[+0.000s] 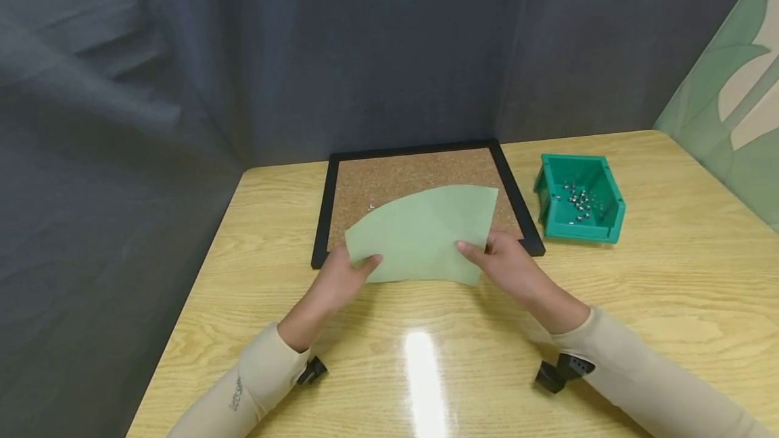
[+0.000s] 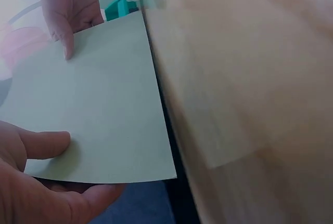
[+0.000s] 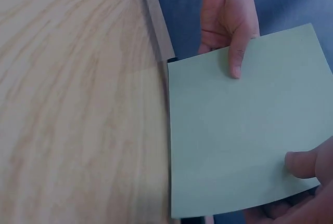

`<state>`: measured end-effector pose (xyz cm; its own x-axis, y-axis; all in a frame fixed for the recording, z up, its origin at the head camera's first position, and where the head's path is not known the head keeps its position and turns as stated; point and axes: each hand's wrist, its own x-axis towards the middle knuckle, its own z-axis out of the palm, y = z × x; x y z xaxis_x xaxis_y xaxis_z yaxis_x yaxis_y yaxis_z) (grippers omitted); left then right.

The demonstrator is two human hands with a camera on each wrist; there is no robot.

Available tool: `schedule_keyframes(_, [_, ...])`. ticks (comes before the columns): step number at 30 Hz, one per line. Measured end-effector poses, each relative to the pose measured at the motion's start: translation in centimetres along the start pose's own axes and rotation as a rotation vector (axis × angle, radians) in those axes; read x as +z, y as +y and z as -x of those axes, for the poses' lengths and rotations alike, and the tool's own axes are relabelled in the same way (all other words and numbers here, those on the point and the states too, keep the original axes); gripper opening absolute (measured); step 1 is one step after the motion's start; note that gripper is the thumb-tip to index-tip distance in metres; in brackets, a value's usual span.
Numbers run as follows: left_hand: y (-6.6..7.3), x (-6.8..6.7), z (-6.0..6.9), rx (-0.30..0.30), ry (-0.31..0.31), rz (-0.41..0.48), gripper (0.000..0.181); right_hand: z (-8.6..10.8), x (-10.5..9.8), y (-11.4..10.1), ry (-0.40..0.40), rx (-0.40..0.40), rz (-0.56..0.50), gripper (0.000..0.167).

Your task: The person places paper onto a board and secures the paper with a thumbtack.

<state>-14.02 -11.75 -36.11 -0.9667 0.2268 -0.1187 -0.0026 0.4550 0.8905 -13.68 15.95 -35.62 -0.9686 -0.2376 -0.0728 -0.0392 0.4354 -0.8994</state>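
Note:
A sheet of light green paper (image 1: 422, 235) is held up, slightly bowed, above the near part of a black-framed cork board (image 1: 414, 171). My left hand (image 1: 342, 277) pinches its left edge, thumb on top and fingers underneath. At the opposite edge my right hand (image 1: 510, 263) pinches it the same way. Both wrist views show the sheet (image 2: 104, 99) with a thumb on its face at either side. Behind the paper, much of the board is hidden. One small shiny pin (image 1: 371, 205) shows on the cork, left of centre.
A green open-front bin (image 1: 584, 232) with several shiny metal pins (image 1: 579, 201) stands right of the board. Dark cloth (image 1: 377, 53) hangs behind and to the left of the wooden table (image 1: 681, 276). A leaf-patterned wall (image 1: 742, 100) borders the right side.

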Motion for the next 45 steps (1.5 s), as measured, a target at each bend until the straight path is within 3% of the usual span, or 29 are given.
schedule_keyframes(7, [0.5,-0.8,0.0,-0.021,0.026,0.012,0.043,-0.2,-0.2,-0.4,-0.005,-0.002,-0.005,0.045])
schedule_keyframes(9, [0.7,-1.0,-0.1,-0.052,0.03,0.051,0.04,-0.2,-0.3,-0.5,-0.001,0.016,0.0,0.044])
schedule_keyframes(19, [1.8,-2.5,-0.3,-0.077,0.048,0.26,0.034,-0.2,-0.7,-1.1,0.02,0.022,0.001,0.043])
schedule_keyframes(28, [2.5,-3.6,-1.0,-0.077,0.033,0.298,0.035,-0.8,-1.4,-1.6,0.037,0.015,-0.005,0.046])
schedule_keyframes(33, [3.5,-3.8,-1.7,-0.1,0.087,0.303,0.038,-2.1,-1.9,-2.7,0.075,0.03,-0.076,0.047])
schedule_keyframes(37, [4.0,-4.1,-2.5,-0.087,0.116,0.343,0.041,-3.3,-2.8,-3.8,0.114,0.033,-0.144,0.048])
schedule_keyframes(45, [4.5,-4.6,-3.9,-0.025,0.109,0.427,0.042,-4.9,-4.3,-4.4,0.16,0.062,-0.198,0.053])
